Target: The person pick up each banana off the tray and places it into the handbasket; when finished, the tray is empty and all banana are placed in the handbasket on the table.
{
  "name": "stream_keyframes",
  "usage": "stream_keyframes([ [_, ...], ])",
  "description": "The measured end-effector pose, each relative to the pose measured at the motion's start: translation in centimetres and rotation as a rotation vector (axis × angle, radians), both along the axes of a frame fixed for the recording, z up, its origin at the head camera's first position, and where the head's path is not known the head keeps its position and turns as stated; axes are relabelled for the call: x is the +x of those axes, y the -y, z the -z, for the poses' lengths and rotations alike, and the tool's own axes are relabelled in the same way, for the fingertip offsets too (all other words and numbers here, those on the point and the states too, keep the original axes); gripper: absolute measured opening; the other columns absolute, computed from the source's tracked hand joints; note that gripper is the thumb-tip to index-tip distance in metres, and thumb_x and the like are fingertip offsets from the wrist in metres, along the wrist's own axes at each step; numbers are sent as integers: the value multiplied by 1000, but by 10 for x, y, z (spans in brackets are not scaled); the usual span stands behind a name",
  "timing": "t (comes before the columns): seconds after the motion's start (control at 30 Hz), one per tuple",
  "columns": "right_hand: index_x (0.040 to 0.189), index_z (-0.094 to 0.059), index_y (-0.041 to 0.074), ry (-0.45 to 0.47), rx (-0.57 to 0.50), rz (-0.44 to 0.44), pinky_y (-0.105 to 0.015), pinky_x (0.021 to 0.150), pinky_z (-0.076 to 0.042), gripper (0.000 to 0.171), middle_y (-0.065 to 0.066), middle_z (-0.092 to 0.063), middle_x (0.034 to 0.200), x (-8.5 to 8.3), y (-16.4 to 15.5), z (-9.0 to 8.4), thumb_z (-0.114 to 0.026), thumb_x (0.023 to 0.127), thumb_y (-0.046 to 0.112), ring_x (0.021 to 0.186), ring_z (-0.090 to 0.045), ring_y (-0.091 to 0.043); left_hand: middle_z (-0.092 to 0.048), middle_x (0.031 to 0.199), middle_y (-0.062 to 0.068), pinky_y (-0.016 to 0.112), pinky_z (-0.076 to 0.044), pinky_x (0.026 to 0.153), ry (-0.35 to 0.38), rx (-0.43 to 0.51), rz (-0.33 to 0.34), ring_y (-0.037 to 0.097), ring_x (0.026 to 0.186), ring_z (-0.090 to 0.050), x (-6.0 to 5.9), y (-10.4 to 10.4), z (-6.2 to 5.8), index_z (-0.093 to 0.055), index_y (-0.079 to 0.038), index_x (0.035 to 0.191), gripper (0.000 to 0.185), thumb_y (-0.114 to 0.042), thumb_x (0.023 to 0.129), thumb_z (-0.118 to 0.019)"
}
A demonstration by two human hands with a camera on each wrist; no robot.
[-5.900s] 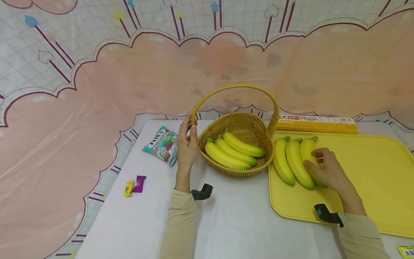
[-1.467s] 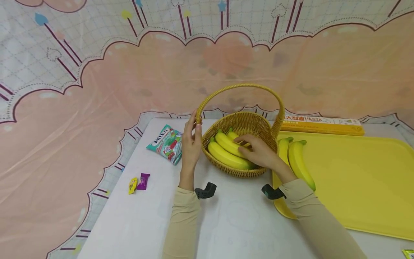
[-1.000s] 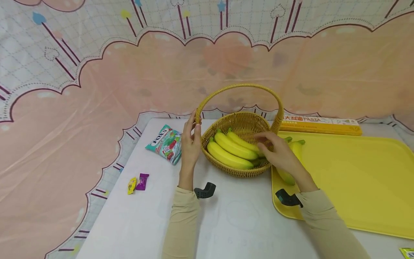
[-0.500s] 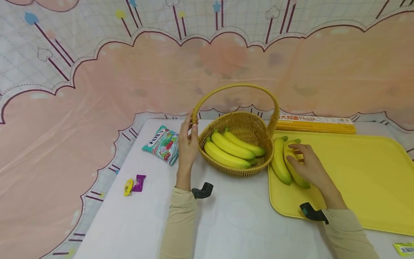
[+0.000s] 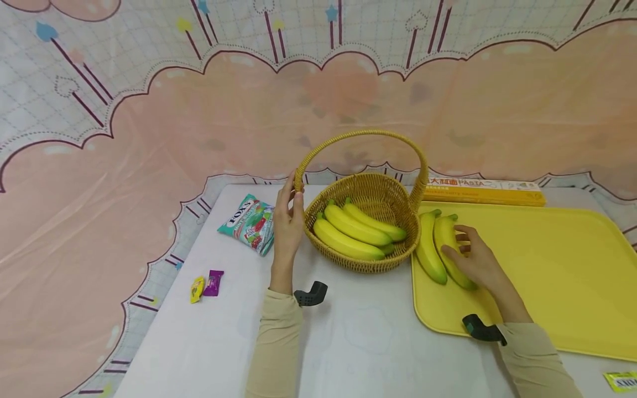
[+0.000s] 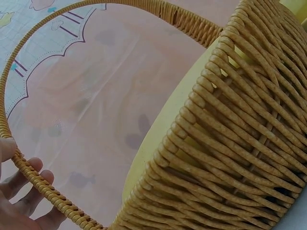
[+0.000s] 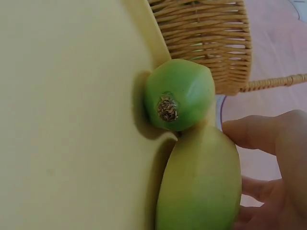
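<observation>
My left hand [image 5: 288, 221] grips the left side of the wicker basket's handle [image 6: 36, 184], thumb on one side and fingers on the other. Several yellow bananas [image 5: 358, 226] with green tips lie in the basket [image 5: 365, 268]. To its right, two bananas lie side by side on the yellow tray [image 5: 557, 265]. My right hand [image 5: 478, 260] holds the right-hand banana [image 7: 201, 177] with thumb and fingers on either side of it. Right up against it is the left-hand banana [image 7: 180, 91], its green end facing the right wrist camera.
A pasta box [image 5: 483, 192] lies behind the tray. Left of the basket is a teal candy bag [image 5: 251, 224]. Two small wrapped sweets, yellow [image 5: 197, 289] and purple [image 5: 213, 282], lie nearer the left edge. A yellow-green packet [image 5: 621, 381] sits at front right. A patterned cloth hangs behind.
The right hand carried the tray's rightmost banana into the basket, let go and came back to the tray, where it now holds another banana. The left hand stayed on the handle.
</observation>
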State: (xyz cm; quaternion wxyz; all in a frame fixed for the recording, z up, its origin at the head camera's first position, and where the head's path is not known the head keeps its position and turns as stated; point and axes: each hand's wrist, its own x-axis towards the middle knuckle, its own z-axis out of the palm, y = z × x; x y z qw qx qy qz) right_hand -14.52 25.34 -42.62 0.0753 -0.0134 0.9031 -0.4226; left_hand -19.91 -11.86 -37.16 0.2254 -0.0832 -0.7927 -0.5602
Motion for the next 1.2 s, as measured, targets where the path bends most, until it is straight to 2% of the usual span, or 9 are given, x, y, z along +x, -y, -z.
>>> stream_keyframes([
  [0.2,148,-19,1,-1,-19,-6,-60,93,-39,69,-33,-34,139,3,0,-4,-50,96,35,119,-41,-50,-53,129,8,46,-51,91,-2,-1,-1,24,122,-50,-1,0,1,-36,-31,146,45,-33,101,-42],
  [0.53,147,-25,5,-63,-24,-29,-58,89,-42,63,-30,-36,139,13,0,-12,-50,97,33,116,-44,-48,-53,129,6,45,-51,91,-3,-6,-4,23,122,-50,-2,0,2,-36,-34,145,45,-34,101,-42],
  [0.63,145,-29,5,-116,-35,-28,-50,86,-44,58,-28,-40,136,16,1,-16,-51,97,28,114,-45,-44,-53,128,7,45,-51,90,-7,-4,-4,23,122,-50,-2,0,3,-36,-37,145,44,-33,101,-42],
  [0.83,141,-38,6,-227,-46,-25,-16,79,-39,50,-23,-47,132,23,5,-23,-53,96,20,111,-48,-36,-53,128,7,44,-51,90,-10,4,1,23,121,-50,-2,1,2,-35,-41,143,43,-33,101,-42],
  [0.93,140,-40,6,-274,-49,-32,-10,78,-38,47,-20,-49,132,28,7,-27,-53,96,18,109,-49,-13,-53,128,7,44,-51,90,-15,8,5,23,121,-50,-1,1,1,-35,-41,143,43,-33,101,-42],
  [1.07,137,-44,7,-348,-63,-45,-9,79,-39,44,-15,-52,129,34,10,-35,-53,95,13,100,-43,10,-53,130,7,45,-51,91,-14,13,7,23,121,-50,-1,0,1,-36,-39,144,43,-33,101,-42],
  [1.2,136,-47,10,-401,-87,-81,-9,80,-39,44,-1,-53,126,36,12,-43,-54,93,6,100,-47,7,-52,131,8,46,-51,91,-14,17,9,25,122,-50,-1,0,0,-37,-35,144,44,-30,101,-42],
])
